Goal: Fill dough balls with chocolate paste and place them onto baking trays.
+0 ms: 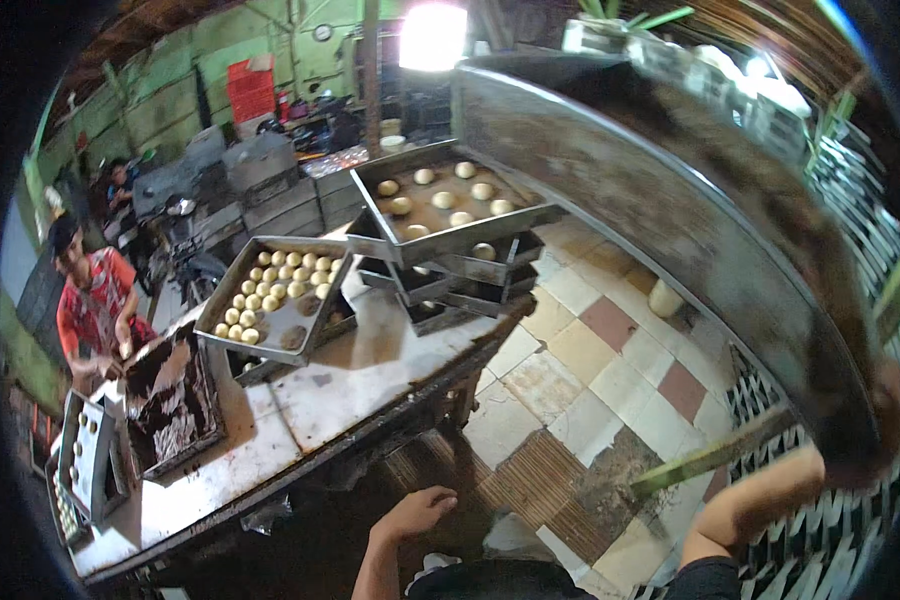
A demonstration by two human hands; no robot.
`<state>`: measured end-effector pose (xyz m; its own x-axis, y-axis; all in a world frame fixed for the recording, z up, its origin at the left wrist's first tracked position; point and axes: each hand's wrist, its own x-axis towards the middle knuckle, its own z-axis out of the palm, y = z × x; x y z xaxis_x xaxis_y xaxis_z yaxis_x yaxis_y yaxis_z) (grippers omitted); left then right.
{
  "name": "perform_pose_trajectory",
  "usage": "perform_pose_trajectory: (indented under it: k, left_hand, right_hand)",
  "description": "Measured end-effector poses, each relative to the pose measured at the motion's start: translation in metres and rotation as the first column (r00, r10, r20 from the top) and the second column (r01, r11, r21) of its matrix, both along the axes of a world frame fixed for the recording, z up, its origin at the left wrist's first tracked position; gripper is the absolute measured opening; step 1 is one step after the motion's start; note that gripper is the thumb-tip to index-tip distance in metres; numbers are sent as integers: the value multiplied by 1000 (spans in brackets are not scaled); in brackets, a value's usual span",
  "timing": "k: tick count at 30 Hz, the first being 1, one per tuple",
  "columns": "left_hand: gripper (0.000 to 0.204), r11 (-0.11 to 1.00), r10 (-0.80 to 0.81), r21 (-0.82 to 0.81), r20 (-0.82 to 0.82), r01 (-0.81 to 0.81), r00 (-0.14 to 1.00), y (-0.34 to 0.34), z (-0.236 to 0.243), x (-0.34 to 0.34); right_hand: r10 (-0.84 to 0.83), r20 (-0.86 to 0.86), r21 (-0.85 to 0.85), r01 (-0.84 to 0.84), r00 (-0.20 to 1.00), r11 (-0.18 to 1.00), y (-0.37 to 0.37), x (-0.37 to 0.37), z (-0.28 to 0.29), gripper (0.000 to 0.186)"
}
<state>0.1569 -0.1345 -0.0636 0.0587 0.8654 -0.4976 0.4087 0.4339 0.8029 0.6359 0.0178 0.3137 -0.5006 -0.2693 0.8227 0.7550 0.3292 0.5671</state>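
A large, empty-looking metal baking tray (660, 200) with a dark, stained inside is raised and tilted at the right, close to me. My right forearm (760, 500) reaches to its near end; the hand there grips the tray, its fingers mostly hidden and blurred. My left hand (418, 512) hangs before my body near the table's front edge, fingers loosely apart and holding nothing. Just beyond the raised tray, a tray of spaced dough balls (410, 234) tops a crisscross stack. Left of it lies another tray (295, 357) crowded with pale dough balls.
A co-worker in a red patterned shirt (100, 290) stands at the table's far left, hands by a dark-crusted tray (215, 425). More dough trays (88, 455) sit at the left end of the white table (320, 405). A green wooden bar (710, 452) and stacked metal trays (830, 545) stand at right.
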Motion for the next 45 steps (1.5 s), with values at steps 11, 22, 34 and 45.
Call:
perform_pose_trajectory:
  k: [11,22,34,45]
  left_hand:
    - [47,918,372,171,-56,-358,927,110,76,-104]
    - [77,496,688,764,-55,-413,723,347,144,-158]
    - [52,570,725,661,-126,-488,677,272,77,-254]
    - [20,886,408,334,-890,-321,201,137,-18,-503]
  right_hand:
    - [777,-525,-373,-915,346,155,322,-383,-109,35]
    - [669,-667,-364,-927,329,93,386,-422,-196,47]
    - [489,-558,-604,-732,671,316,364,-424,-195,32]
    - [-68,-501,-771,-409,863,488,147,-444,-202,14]
